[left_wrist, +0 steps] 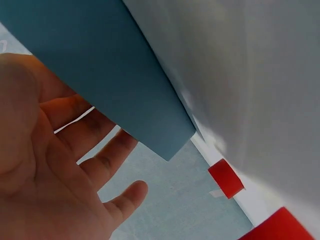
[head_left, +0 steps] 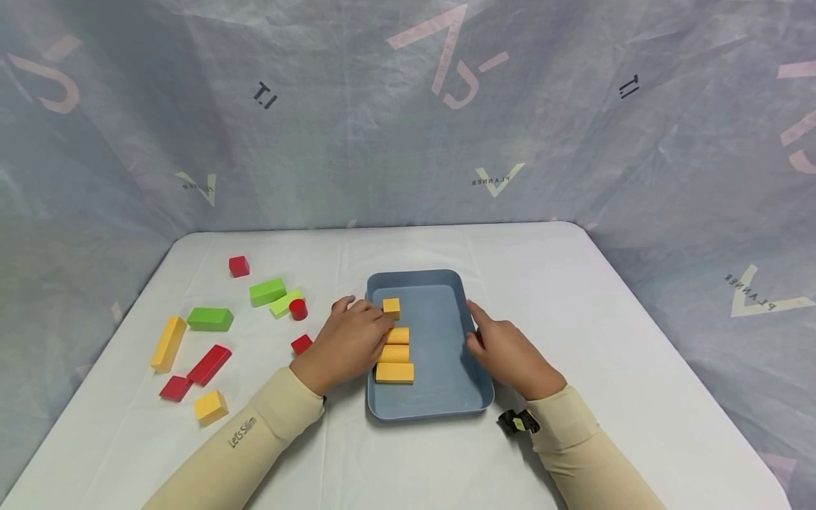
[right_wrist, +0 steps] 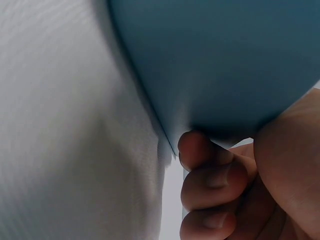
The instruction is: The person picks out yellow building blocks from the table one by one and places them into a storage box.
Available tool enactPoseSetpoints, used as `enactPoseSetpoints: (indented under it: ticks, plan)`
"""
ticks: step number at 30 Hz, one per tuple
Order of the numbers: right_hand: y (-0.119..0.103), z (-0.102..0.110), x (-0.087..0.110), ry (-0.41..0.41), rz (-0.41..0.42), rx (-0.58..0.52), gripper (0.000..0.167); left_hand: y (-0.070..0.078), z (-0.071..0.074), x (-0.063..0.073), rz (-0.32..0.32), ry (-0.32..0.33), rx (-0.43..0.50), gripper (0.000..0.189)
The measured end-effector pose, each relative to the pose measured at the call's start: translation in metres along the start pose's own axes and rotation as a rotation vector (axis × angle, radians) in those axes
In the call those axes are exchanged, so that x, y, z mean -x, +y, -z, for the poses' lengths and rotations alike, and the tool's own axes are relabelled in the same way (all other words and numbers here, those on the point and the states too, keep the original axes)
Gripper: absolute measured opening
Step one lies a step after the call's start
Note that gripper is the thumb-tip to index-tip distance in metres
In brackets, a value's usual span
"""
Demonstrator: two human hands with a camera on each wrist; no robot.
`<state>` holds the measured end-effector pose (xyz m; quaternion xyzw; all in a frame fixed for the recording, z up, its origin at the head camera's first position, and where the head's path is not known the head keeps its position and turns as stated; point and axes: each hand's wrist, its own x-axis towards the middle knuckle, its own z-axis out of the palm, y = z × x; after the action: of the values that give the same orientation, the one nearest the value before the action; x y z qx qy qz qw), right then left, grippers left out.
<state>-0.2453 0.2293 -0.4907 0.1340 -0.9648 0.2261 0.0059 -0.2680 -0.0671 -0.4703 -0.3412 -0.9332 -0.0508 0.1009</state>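
Observation:
Over the left wall of the blue-grey tray (head_left: 440, 404) reaches my left hand (head_left: 347, 343). Its fingertips are among the yellow blocks inside, between a small yellow cube (head_left: 392, 307) and a rounded yellow block (head_left: 399, 335). The left wrist view shows the fingers (left_wrist: 102, 167) spread, with some tips hidden behind the tray wall; whether they pinch a block is unclear. Nearer me in the tray lie another rounded yellow block (head_left: 397, 353) and a flat-topped yellow block (head_left: 394, 373). My right hand (head_left: 510, 354) grips the tray's right rim, with curled fingers (right_wrist: 207, 190) against its outer wall.
Left of the tray are green blocks (head_left: 210, 319), a red cylinder (head_left: 297, 309), red blocks (head_left: 209, 365), a long yellow block (head_left: 168, 345) and a yellow cube (head_left: 211, 408). A small red block (head_left: 302, 344) sits by my left hand. Printed grey cloth (head_left: 382, 177) hangs behind the table.

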Motion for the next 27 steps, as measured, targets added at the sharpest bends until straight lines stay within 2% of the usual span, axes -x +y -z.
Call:
enactPoseSetpoints:
  ticks: [8, 12, 15, 20, 27]
  plan:
    - [0.001, 0.0, -0.001, 0.003, 0.007, 0.006, 0.063, 0.001, 0.002, 0.0, 0.007, -0.031, -0.008, 0.026]
    - [0.001, 0.0, -0.001, 0.008, 0.009, 0.011, 0.063, -0.001, 0.005, 0.0, -0.008, -0.036, 0.025, 0.028]
    - [0.001, 0.0, 0.0, 0.007, 0.008, 0.009, 0.062, -0.005, 0.009, 0.001, -0.015, -0.032, 0.033, 0.028]
    - [0.0, 0.0, -0.001, 0.002, 0.01, -0.007, 0.062, -0.016, 0.017, 0.003, 0.013, -0.011, 0.009, 0.027]
    - [-0.002, 0.0, 0.0, 0.006, -0.002, 0.003, 0.062, -0.023, 0.03, 0.004, 0.041, 0.003, 0.068, 0.03]
